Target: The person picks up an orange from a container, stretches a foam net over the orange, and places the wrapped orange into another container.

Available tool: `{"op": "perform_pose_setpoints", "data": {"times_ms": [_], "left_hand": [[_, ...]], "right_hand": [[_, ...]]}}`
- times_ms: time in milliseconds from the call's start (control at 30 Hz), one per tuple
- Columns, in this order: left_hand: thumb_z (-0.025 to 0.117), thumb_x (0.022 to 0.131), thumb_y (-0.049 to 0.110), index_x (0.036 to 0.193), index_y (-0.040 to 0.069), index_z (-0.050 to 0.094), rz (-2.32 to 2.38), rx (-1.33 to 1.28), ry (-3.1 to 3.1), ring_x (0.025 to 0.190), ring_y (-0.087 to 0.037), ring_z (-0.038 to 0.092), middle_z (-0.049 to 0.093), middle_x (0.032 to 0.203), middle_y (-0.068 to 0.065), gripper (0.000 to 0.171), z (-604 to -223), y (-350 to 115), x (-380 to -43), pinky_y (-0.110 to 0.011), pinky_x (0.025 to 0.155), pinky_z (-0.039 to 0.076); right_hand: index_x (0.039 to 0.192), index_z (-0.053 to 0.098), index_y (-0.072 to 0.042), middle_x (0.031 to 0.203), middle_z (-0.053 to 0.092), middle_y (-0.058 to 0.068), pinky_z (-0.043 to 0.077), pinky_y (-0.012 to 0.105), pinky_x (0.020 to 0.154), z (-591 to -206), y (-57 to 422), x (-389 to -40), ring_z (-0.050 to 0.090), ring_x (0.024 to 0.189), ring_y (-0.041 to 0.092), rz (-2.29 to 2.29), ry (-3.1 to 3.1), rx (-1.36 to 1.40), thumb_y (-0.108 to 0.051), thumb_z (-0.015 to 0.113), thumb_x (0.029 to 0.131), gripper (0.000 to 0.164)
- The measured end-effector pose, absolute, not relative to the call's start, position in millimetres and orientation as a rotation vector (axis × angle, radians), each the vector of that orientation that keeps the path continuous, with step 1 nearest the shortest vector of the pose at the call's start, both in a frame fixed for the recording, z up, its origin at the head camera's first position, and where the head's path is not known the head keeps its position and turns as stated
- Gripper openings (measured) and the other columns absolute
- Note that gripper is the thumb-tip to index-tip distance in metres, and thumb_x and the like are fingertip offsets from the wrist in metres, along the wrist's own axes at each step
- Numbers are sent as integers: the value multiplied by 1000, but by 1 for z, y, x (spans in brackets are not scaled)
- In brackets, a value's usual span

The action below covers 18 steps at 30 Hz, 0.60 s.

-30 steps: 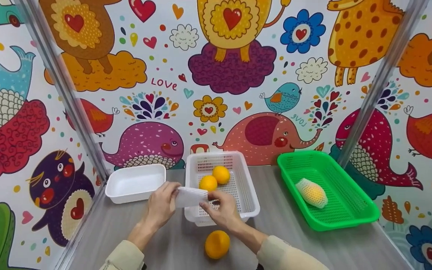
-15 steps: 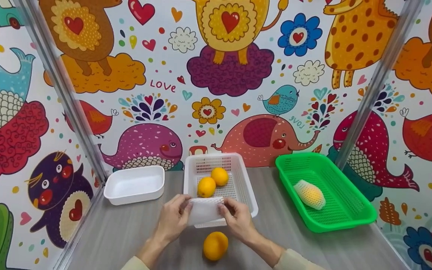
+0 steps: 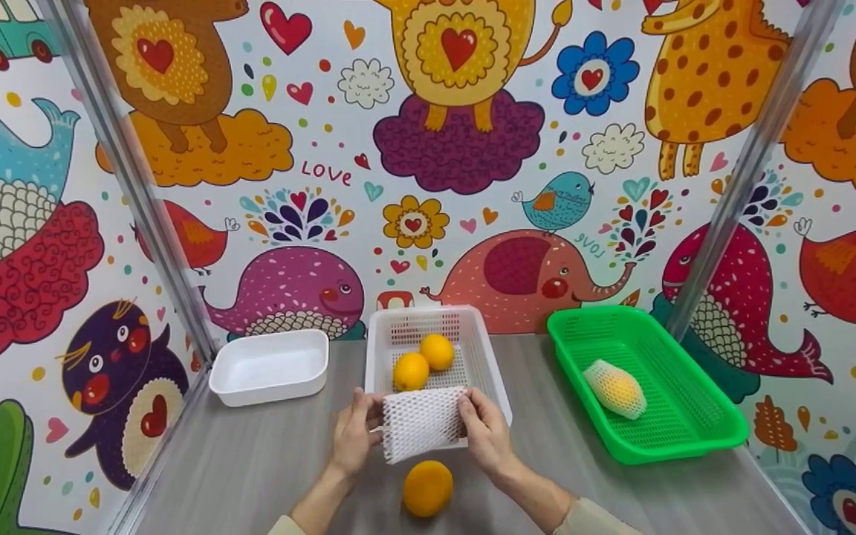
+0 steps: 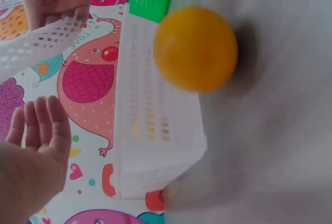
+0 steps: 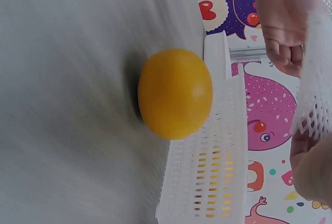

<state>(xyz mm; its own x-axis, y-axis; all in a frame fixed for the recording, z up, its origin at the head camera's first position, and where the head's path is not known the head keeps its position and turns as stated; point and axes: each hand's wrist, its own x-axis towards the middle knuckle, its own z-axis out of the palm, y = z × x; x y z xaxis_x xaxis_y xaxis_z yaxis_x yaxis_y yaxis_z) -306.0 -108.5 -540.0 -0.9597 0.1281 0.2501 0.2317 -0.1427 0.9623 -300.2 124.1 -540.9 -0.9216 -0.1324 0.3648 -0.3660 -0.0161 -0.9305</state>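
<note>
A white foam fruit net (image 3: 424,423), flattened into a sleeve, is held up in front of the white basket. My right hand (image 3: 489,431) pinches its right edge between thumb and fingers. At the opposite edge is my left hand (image 3: 354,438), its thumb raised apart from the net and fingertips right at the border. Those left-hand fingers (image 4: 44,125) look fairly straight in the left wrist view. Below the net, one orange (image 3: 428,488) sits on the table nearest me. Two more oranges (image 3: 437,351) lie in the white basket (image 3: 498,371).
A green basket (image 3: 710,397) on the right holds one fruit in a foam net (image 3: 616,389). To the left stands a shallow white tray (image 3: 268,368). Patterned walls (image 3: 472,275) enclose the grey table (image 3: 250,453) at the back and sides.
The net has swung down and right from above the basket's left side, and its mesh face now shows spread out. My left thumb has come off the net's edge.
</note>
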Motion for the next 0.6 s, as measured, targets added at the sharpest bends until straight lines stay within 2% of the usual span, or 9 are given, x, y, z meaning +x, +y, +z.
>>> {"op": "perform_pose_setpoints", "data": {"times_ms": [100, 200, 333, 433, 533, 600], "left_hand": [[30, 118, 28, 120, -17, 63, -2424, -380, -1967, 89, -17, 74, 74, 101, -10, 56, -541, -100, -306, -32, 76, 62], [36, 117, 23, 123, -17, 64, -2517, -386, -1990, 86, -16, 74, 76, 100, -11, 49, -542, -89, -305, -31, 73, 62], [35, 117, 30, 129, -11, 66, -2598, -378, -2113, 88, -17, 75, 79, 107, -14, 53, -543, -76, -300, -34, 75, 63], [34, 117, 39, 135, -7, 65, -2651, -401, -2195, 96, -19, 75, 78, 115, -15, 58, -545, -68, -297, -41, 82, 62], [39, 115, 41, 141, -1, 62, -2683, -401, -2244, 104, -20, 71, 75, 123, -11, 55, -549, -64, -296, -49, 90, 60], [46, 113, 35, 144, 2, 61, -2684, -395, -2261, 106, -19, 68, 73, 125, -7, 48, -552, -62, -294, -51, 92, 59]], "right_hand": [[114, 55, 7, 97, 62, 8, 55, 29, 72, -539, 123, -299, 62, 83, 16, 2285, -2037, 467, -19, 44, 115, 29], [121, 56, 2, 103, 66, 5, 57, 32, 78, -538, 124, -299, 66, 90, 17, 2526, -1965, 394, -23, 43, 115, 29], [134, 56, 0, 112, 71, 6, 57, 34, 84, -537, 126, -299, 67, 96, 18, 2760, -1853, 324, -23, 41, 115, 33], [138, 54, 2, 114, 71, 8, 57, 34, 87, -539, 127, -299, 67, 98, 18, 2837, -1813, 297, -22, 40, 115, 36], [133, 57, 0, 109, 71, 6, 56, 33, 84, -545, 127, -299, 67, 94, 17, 2852, -1842, 283, -22, 41, 115, 33], [127, 59, -3, 105, 71, 5, 56, 32, 82, -549, 127, -299, 66, 90, 16, 2847, -1878, 281, -22, 42, 115, 29]]}}
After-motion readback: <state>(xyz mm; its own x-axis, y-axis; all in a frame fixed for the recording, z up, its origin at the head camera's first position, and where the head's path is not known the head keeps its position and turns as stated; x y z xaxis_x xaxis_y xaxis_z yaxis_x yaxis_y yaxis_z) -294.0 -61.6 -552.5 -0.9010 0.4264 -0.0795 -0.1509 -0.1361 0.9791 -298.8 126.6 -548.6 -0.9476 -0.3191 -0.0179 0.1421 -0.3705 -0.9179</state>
